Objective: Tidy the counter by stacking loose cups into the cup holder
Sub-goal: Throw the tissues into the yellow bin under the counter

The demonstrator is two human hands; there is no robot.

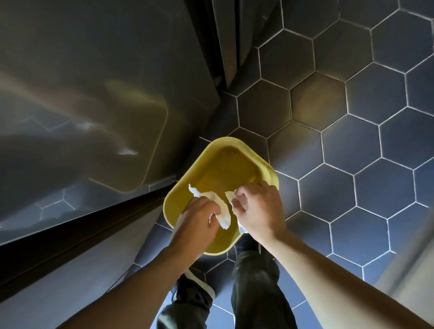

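Seen from straight above, both hands hang over a yellow bin (224, 170) that stands on the hexagon-tiled floor (355, 139), close beside a glossy dark cabinet front (88, 76). The left hand (197, 225) is pinched shut on a torn strip of white paper (215, 203), and the right hand (258, 209) is closed around a second crumpled scrap (235, 197); the two pieces sit just apart over the bin's open mouth. No cups and no cup holder show anywhere here, nor the table they belong to, so where the task's own things lie cannot be told from this view. The paper looks thin, limp and nearly weightless (the ragged edges suggest it tears easily), so a fingertip pinch is plenty and it should flutter rather than drop cleanly when let go. As a judgement, loose cups of the disposable kind would handle much the same: light, easily crushed, best taken by the side wall near the rim with gentle pressure. The person's legs and shoes (196, 282) stand just below the bin.
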